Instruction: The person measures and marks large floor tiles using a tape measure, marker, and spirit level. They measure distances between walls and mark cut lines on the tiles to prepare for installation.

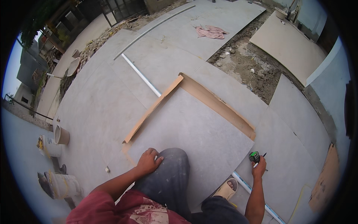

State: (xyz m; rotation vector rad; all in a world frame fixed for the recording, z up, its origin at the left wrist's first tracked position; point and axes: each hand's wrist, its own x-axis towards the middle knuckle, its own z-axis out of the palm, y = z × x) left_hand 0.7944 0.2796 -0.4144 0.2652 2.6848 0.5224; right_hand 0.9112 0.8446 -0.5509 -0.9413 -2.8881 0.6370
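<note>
- The ground is paved with large pale grey slabs [104, 104], matt and dusty, with thin joints between them.
- A loose grey tile [194, 130] lies on top of them in front of the person, with brown cardboard strips [153, 108] along its far edges.
- The left hand [148, 161] rests on the bent left knee [175, 164], fingers curled loosely over the grey trousers, holding nothing.
- The right hand [258, 166] is closed around a green and black tape measure [254, 156] and a dark pencil [263, 155], just beside the tile's right corner.
- A white pipe [143, 76] runs under the tile and comes out by the sandalled foot [227, 188].
- Bare soil and rubble [257, 71] fill an unpaved strip at the upper right.
- A pink cloth [210, 31] lies on the far slabs.
- Plastic buckets [56, 143] stand along the left edge.
</note>
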